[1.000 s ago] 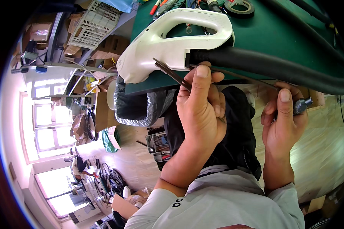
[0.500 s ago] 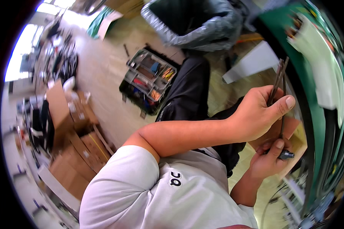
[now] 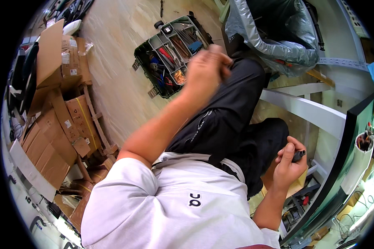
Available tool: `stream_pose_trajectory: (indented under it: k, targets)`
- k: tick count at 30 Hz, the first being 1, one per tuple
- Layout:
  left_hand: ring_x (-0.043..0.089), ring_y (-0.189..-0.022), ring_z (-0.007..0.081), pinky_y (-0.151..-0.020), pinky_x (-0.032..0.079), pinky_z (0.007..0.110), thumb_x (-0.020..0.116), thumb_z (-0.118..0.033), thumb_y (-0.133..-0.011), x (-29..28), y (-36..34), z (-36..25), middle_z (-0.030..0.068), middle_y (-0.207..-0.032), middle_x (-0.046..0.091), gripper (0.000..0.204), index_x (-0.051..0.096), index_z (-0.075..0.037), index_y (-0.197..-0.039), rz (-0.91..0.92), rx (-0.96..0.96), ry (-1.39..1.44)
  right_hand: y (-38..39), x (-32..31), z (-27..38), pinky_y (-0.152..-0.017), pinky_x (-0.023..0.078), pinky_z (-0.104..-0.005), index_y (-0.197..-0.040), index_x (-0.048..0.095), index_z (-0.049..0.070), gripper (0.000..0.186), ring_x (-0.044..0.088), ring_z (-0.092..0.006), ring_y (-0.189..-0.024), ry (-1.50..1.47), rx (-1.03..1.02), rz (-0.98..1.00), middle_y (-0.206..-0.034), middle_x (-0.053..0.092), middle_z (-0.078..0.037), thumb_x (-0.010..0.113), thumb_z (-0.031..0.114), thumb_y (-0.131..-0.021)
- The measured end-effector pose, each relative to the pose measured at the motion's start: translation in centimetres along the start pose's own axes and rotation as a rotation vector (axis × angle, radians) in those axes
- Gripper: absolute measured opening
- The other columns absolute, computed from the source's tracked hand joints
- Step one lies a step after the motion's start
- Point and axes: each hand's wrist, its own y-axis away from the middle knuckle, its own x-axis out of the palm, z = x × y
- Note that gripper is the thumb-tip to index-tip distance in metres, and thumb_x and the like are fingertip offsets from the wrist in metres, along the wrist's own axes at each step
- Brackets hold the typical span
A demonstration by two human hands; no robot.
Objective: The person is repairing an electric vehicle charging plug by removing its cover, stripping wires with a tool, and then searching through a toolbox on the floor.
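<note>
My left hand, smeared by motion, is over the right side of an open dark tool case; its fingers look bent, and whether they hold anything does not show. Grey compartments in the case contain long brownish drill-bit-like rods, a red-handled tool, a blue piece and small copper-coloured parts. At the right, beside my knee, my right hand is closed round a short dark cylindrical tool, whose rounded end sticks out past the fingers. The rest of that tool is hidden.
A bin with a silver liner stands at the upper right, above a white metal frame. Along the right runs a dark-edged green table. Cardboard boxes are piled at the left.
My left hand has swung left and away from the right hand, over to the tool case. The thin dark rods it held no longer show. My view has shifted, and my right hand keeps its tool.
</note>
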Motion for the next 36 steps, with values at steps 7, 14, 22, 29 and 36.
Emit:
stream_pose_trajectory:
  k: [7, 14, 22, 29, 36]
  targets:
    - [0.053, -0.058, 0.0108, -0.056, 0.044, 0.025, 0.042, -0.028, -0.099, -15.7, -7.9, 5.5, 0.0007, -0.064, 0.055, 0.033, 0.06, -0.001, -0.102, -0.46, -0.056, -0.041, -8.1, 5.8, 0.3, -0.052, 0.039, -0.0189, -0.096, 0.061, 0.001, 0.019, 0.049, -0.005, -0.058, 0.169, 0.005, 0.027, -0.07, 0.056, 0.0, 0.059, 0.019, -0.091]
    - [0.047, -0.053, 0.011, -0.048, 0.038, 0.027, 0.056, -0.023, -0.088, -18.2, -10.7, 15.2, -0.0004, -0.066, 0.048, 0.022, 0.062, -0.003, -0.09, -0.52, -0.426, -0.114, -19.8, 16.2, -0.2, -0.066, 0.048, -0.0276, -0.098, 0.063, 0.004, 0.023, 0.062, -0.0181, -0.071, 0.415, -0.316, 0.106, -0.077, 0.065, -0.007, 0.06, 0.025, -0.091]
    - [0.063, -0.08, 0.0259, -0.073, 0.048, 0.036, 0.063, -0.024, -0.08, -15.1, -21.2, 26.0, 0.013, -0.086, 0.067, 0.025, 0.065, -0.003, -0.095, -0.704, -0.441, -0.379, -29.9, 24.3, -5.6, -0.08, 0.049, -0.038, -0.116, 0.057, 0.0, 0.036, 0.062, -0.034, -0.096, 0.699, -0.612, 0.198, -0.107, 0.063, -0.02, 0.058, 0.025, -0.09]
    - [0.059, -0.102, 0.0365, -0.089, 0.046, 0.043, 0.058, -0.023, -0.083, -13.7, -27.3, 28.3, 0.021, -0.11, 0.062, 0.046, 0.049, -0.008, -0.126, -0.847, -0.645, -0.736, -30.3, 25.4, -6.2, -0.071, 0.051, -0.0369, -0.113, 0.057, -0.002, 0.033, 0.065, -0.0339, -0.084, 0.608, -0.433, 0.194, -0.096, 0.066, -0.02, 0.06, 0.021, -0.09]
    - [0.062, -0.095, 0.0368, -0.081, 0.047, 0.045, 0.061, -0.023, -0.083, -12.7, -28.2, 27.8, 0.0196, -0.101, 0.064, 0.04, 0.048, -0.009, -0.117, -0.943, -0.634, -0.718, -30.4, 25.3, -6.5, -0.073, 0.047, -0.0287, -0.111, 0.058, -0.004, 0.038, 0.06, -0.0188, -0.078, 0.588, -0.356, 0.157, -0.09, 0.065, -0.015, 0.059, 0.028, -0.092]
